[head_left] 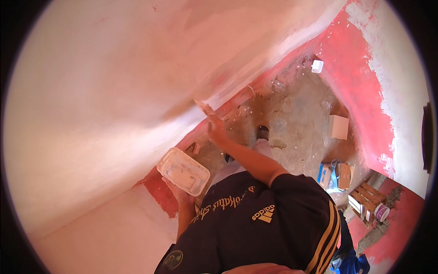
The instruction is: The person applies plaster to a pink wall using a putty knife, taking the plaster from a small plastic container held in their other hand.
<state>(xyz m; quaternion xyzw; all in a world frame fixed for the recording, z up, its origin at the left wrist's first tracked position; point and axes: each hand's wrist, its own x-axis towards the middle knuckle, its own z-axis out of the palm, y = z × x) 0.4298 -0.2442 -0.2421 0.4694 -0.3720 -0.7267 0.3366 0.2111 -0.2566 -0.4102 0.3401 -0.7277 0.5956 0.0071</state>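
Note:
My left hand (182, 197) grips the underside and near edge of a rectangular whitish plastic tub (199, 188). Inside, the tub is smeared with a pale paint-like or plaster-like coating. Ahead of it, my right hand (217, 131) is closed around a small flat pale tool (204, 107). The tool's tip is at or close to the whitish wall (114, 82), just above the red strip at its foot. Whether it is a brush or a scraper is too small to tell.
The bare floor (292, 114) is stained and spotted. A small white container (317, 66) stands in the far corner, with a pale box (338, 127) by the right wall. Cartons (344, 176), a wooden crate (366, 198) and a white-and-purple bucket (382, 212) lie nearer on the right.

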